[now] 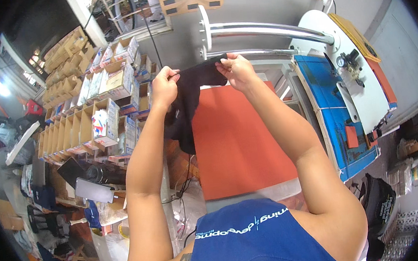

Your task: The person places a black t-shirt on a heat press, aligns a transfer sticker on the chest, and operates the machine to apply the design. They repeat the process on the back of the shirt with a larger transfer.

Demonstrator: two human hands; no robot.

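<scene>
Your left grip (165, 87) pinches the upper edge of the black cloth (191, 90); your right grip (238, 71) pinches its other end. The cloth hangs between them, hiding the orange pad's (239, 143) far left corner and dropping past its left edge. Metal tubes (265, 30) cross beyond the far edge; cardboard boxes (74, 129) stand left.

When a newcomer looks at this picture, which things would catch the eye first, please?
The broad red-orange sheet in the middle, in front of the person, would probably catch the eye first. Near its far left corner, the left hand and the right hand hold a black cloth. Next may come the many cardboard boxes at the left and the bright blue panel at the right.
</scene>
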